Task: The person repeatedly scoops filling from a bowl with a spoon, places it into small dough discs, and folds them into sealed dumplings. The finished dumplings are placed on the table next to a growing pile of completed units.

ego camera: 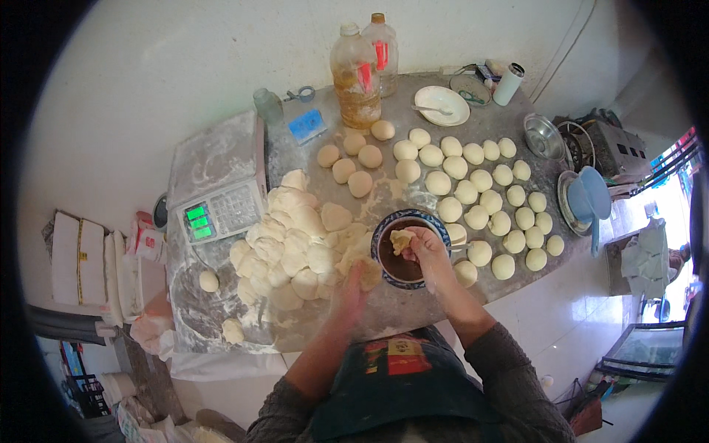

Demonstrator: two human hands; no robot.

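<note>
My right hand [431, 253] pinches a torn, yellowish lump of dough [401, 241] over a bowl with a blue-and-white patterned rim [382, 224]. Dark brown contents [400, 267] show inside that bowl, and a metal utensil handle [461, 246] sticks out past its right rim. Just left of the bowl, my left hand [354, 285] is blurred and holds a flattened round of dough [368, 273]. Beside it spreads a large heap of pale dough pieces [293, 243]. Many smooth dough balls [481, 181] stand in loose rows to the right, with several browner ones [360, 184] at the back.
A digital scale [221, 188] with a lit display stands at left. At the back are two large plastic bottles [354, 77], a white dish with a spoon [442, 106] and a pale flask [508, 85]. A metal bowl [543, 135] and a blue dipper [590, 194] sit near the right edge.
</note>
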